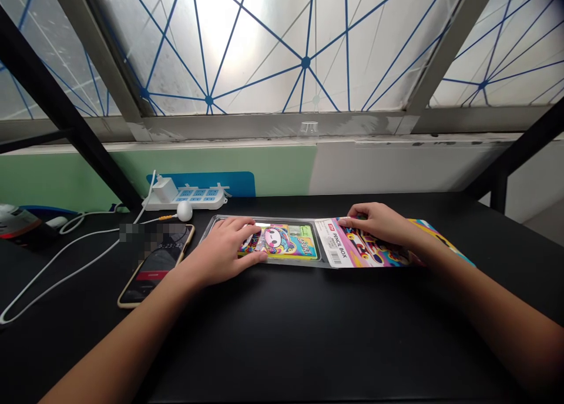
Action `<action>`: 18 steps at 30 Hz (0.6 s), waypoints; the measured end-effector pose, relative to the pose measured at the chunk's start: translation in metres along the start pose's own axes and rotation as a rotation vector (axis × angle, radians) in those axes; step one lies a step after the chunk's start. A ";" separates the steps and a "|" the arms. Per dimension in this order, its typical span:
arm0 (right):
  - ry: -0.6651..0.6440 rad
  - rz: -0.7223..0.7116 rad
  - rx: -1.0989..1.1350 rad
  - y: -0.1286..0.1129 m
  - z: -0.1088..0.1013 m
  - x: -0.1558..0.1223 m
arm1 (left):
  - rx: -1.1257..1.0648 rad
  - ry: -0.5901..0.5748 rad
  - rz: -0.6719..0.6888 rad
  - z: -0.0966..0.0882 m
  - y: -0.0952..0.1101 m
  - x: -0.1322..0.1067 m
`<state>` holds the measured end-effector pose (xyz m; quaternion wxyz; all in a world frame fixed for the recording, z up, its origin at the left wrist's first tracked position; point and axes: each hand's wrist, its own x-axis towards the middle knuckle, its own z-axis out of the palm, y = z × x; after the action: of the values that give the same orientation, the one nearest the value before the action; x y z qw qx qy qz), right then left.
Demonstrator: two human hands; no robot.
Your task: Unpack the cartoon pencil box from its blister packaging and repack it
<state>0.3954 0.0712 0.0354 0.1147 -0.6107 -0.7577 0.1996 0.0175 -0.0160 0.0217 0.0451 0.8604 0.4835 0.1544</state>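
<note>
A colourful pencil box (288,241) lies flat in clear plastic packaging on the black table (282,333). A printed card sleeve (352,245) marked "PENCIL BOX" sticks out of the packaging to the right. My left hand (227,245) rests on the left end of the packaging, fingers curled over the box. My right hand (379,222) lies on the card sleeve, fingers bent and pressing down on it.
A phone (154,263) lies face up left of my left hand. Behind it a white power strip (189,197) with a charger and white cables (66,263) sits against the wall. A dark object (17,222) is at the far left. Black frame bars slant at both sides.
</note>
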 end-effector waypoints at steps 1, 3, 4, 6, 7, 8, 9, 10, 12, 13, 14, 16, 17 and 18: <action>0.013 0.000 0.000 -0.002 0.002 -0.001 | 0.004 -0.017 0.003 -0.002 0.000 -0.001; 0.031 -0.002 -0.002 -0.007 0.008 -0.003 | 0.012 -0.050 0.017 -0.004 0.000 -0.003; 0.032 -0.004 0.000 -0.010 0.011 -0.004 | 0.014 -0.064 0.025 -0.006 0.001 -0.004; 0.033 -0.020 0.015 -0.016 0.018 -0.007 | 0.007 -0.084 0.035 -0.007 0.003 -0.005; 0.032 -0.030 0.027 -0.018 0.022 -0.008 | 0.003 -0.089 0.041 -0.008 0.004 -0.006; 0.028 -0.040 0.041 -0.020 0.025 -0.009 | -0.001 -0.095 0.049 -0.008 0.006 -0.006; 0.021 -0.047 0.057 -0.022 0.028 -0.010 | -0.002 -0.100 0.059 -0.008 0.009 -0.006; 0.012 -0.050 0.071 -0.024 0.030 -0.010 | -0.002 -0.105 0.070 -0.008 0.012 -0.006; -0.001 -0.046 0.088 -0.027 0.032 -0.011 | 0.000 -0.115 0.088 -0.007 0.018 -0.006; -0.003 -0.043 0.090 -0.028 0.033 -0.012 | 0.001 -0.117 0.094 -0.007 0.021 -0.007; -0.001 -0.041 0.089 -0.029 0.033 -0.013 | 0.000 -0.119 0.098 -0.006 0.024 -0.007; -0.002 -0.044 0.081 -0.031 0.032 -0.014 | -0.007 -0.115 0.105 -0.005 0.028 -0.007; -0.005 -0.045 0.077 -0.032 0.032 -0.014 | -0.015 -0.105 0.103 -0.004 0.030 -0.006; -0.012 -0.045 0.073 -0.032 0.032 -0.014 | -0.031 -0.088 0.094 -0.003 0.030 -0.006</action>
<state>0.3569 0.0465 0.0223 0.1368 -0.5877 -0.7642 0.2280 0.0384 -0.0371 0.0306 0.0724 0.8874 0.4376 0.1257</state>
